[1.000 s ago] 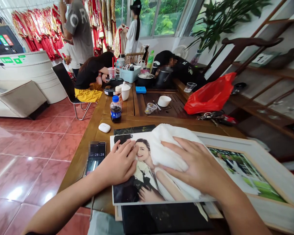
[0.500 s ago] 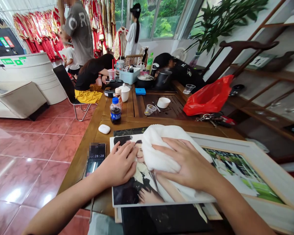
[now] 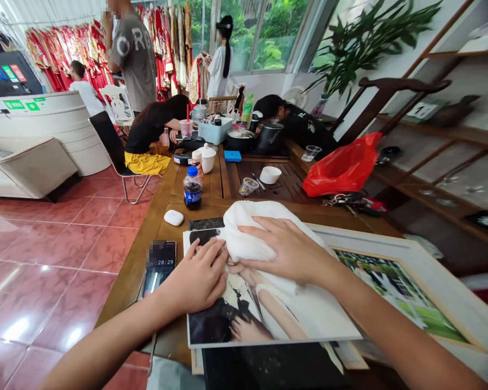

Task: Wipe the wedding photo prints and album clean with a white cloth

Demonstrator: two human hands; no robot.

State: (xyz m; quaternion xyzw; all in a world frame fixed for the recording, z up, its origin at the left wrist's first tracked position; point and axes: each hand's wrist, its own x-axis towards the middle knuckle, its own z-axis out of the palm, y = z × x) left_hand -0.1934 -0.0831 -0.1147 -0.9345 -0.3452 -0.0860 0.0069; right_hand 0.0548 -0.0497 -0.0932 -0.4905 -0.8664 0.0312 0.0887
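A large photo print (image 3: 250, 325) of people in formal dress lies flat on a stack in front of me. My left hand (image 3: 203, 271) rests palm down on its left part, fingers stretched out. My right hand (image 3: 288, 252) grips a bunched white cloth (image 3: 244, 230), its fingers laid over the folds and pressing it onto the upper middle of the print. The cloth and my hands hide part of the picture. Beneath the print are a black panel (image 3: 268, 368) and pale wooden frame edges. To the right lies a framed photo (image 3: 406, 295) of a couple on grass.
Left of the print are a phone (image 3: 160, 265) and a white earbud case (image 3: 173, 218). A blue-capped bottle (image 3: 192, 189), a white bowl (image 3: 270, 174), a plastic cup (image 3: 249, 187) and a red bag (image 3: 341, 165) stand beyond. Several people are around the far end.
My right hand has slid the cloth left and slightly away from me across the print, toward my left hand. The left hand has stayed in place.
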